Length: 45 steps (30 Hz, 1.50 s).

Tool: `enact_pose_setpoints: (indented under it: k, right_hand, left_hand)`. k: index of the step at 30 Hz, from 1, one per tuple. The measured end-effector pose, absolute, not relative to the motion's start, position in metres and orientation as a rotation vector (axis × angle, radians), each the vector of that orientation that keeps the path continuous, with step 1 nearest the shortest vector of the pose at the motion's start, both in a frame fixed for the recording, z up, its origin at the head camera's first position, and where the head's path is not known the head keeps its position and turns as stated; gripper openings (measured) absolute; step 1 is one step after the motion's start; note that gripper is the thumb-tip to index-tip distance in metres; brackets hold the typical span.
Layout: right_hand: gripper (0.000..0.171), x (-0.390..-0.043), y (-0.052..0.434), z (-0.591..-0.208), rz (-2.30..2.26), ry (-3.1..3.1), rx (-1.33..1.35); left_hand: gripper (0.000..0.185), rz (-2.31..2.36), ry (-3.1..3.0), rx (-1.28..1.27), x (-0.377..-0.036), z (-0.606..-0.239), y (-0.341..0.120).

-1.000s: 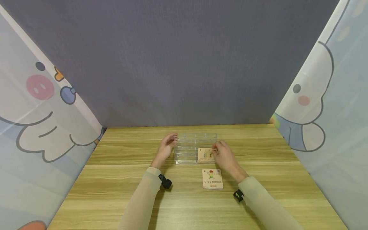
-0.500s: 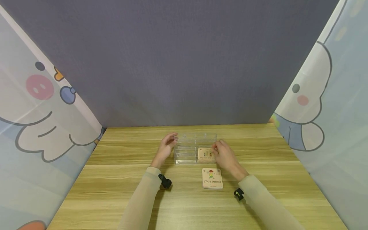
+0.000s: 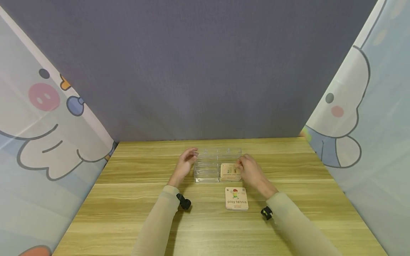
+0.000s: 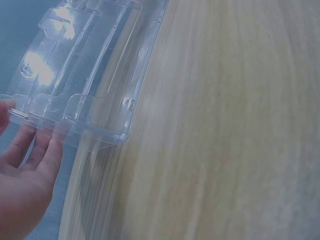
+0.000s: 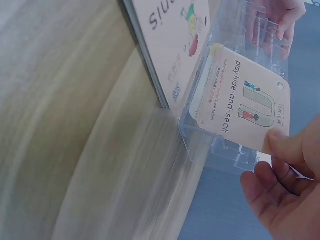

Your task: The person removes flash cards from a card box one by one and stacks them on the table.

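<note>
Your left hand (image 3: 184, 164) braces the clear rack's (image 3: 208, 167) end with relaxed, straight fingers so it won't slide on the bench (image 3: 128, 199), while your right hand (image 3: 251, 172) pinches the hide-and-seek card (image 5: 245, 102) seated in the front slot, the tennis cards (image 3: 236, 198) just below that grip.

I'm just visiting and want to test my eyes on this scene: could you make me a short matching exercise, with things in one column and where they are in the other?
Things:
1. play hide-and-seek card
2. play tennis card
3. left hand
4. right hand

Places:
A. lying flat on the wooden table
B. at the left end of the clear rack
C. standing in the rack's front slot
D. pinching the standing card's edge

Pairs: 1-C, 2-A, 3-B, 4-D
</note>
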State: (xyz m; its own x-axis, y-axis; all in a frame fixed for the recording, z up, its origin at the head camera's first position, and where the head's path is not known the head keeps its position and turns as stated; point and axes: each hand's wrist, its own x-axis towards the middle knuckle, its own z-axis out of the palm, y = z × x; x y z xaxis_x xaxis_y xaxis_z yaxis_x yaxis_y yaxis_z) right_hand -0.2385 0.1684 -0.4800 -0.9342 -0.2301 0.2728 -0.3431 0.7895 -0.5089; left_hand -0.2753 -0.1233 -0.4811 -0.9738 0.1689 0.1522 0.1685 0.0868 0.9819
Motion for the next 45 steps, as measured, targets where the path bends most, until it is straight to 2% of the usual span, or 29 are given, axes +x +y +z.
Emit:
enact_pose_setpoints:
  k: [11, 18, 36, 45]
  right_hand:
    - [0.009, -0.238, 0.168, -0.479, 0.869, -2.811, 0.398]
    - [0.011, -0.237, 0.169, -0.478, 0.952, -2.792, 0.388]
    - [0.009, -0.237, 0.173, -0.477, 1.104, -2.722, 0.380]
    - [0.013, -0.236, 0.174, -0.477, 1.143, -2.683, 0.390]
  left_hand:
    - [0.035, 2.079, 2.342, 0.340, -0.273, -0.479, -0.122]
    - [0.035, 2.109, 2.379, 0.319, -0.292, -0.511, -0.123]
    - [0.034, 2.118, 2.384, 0.320, -0.293, -0.512, -0.123]
    - [0.035, 2.109, 2.383, 0.308, -0.293, -0.511, -0.123]
